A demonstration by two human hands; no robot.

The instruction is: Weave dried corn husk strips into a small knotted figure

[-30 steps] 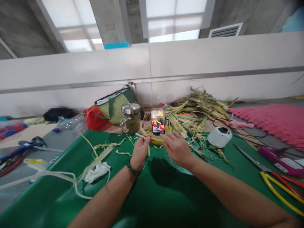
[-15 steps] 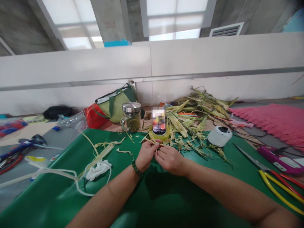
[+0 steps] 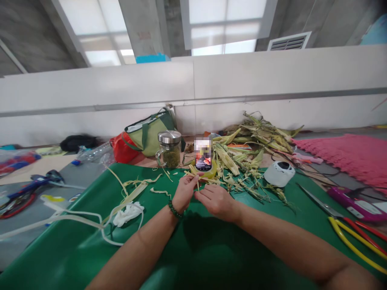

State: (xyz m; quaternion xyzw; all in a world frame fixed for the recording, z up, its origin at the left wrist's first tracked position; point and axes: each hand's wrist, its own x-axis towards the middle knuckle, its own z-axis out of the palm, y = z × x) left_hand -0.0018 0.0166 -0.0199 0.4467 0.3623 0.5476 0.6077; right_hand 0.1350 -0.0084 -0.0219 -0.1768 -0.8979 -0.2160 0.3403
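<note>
In the head view, the left hand (image 3: 184,194) pinches pale husk strips (image 3: 198,185) between thumb and fingertips, just in front of the phone (image 3: 203,159) propped at the yellow roll (image 3: 209,173), above the green sheet (image 3: 211,249). One strip hangs toward the right hand (image 3: 218,202), whose fingers are curled close by; whether they grip its end I cannot tell. Handling this well likely means keeping the left pinch firm where the strips meet, guiding the hanging one gently with even tension, since dry husk could split if bent sharply.
</note>
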